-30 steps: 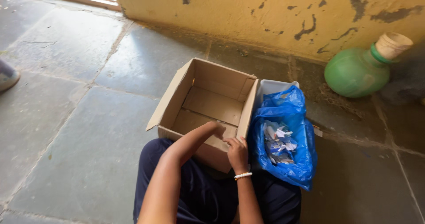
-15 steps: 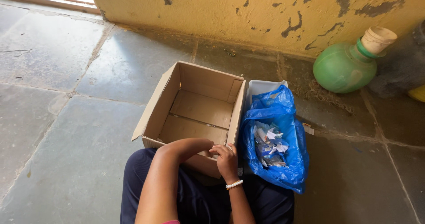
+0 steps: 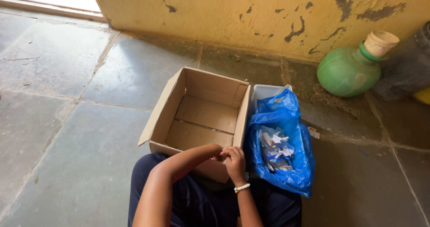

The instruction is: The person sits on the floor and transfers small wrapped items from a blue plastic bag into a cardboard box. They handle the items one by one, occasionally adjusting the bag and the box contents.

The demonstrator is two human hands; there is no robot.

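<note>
An open, empty brown cardboard box (image 3: 197,115) stands on the stone floor in front of my knees. Both hands meet at its near wall. My right hand (image 3: 234,162), with a white bead bracelet on the wrist, has its fingers curled over the box's near edge. My left hand (image 3: 218,155) comes across from the left and is mostly hidden behind the right one. Whether either hand holds something small is hidden. Just right of the box a blue plastic bag (image 3: 293,164) lines a pale tub (image 3: 265,91) and holds several white paper scraps (image 3: 275,147).
A yellow wall with peeling paint (image 3: 268,16) runs along the back. A green round pot (image 3: 347,72) with a pale cup on its mouth lies at the right by the wall, next to a dark object (image 3: 410,70). Grey stone slabs (image 3: 67,133) stretch to the left.
My left hand, stretched toward the box's inside a second ago, has drawn back to meet my right hand at the near edge. The view has shifted slightly.
</note>
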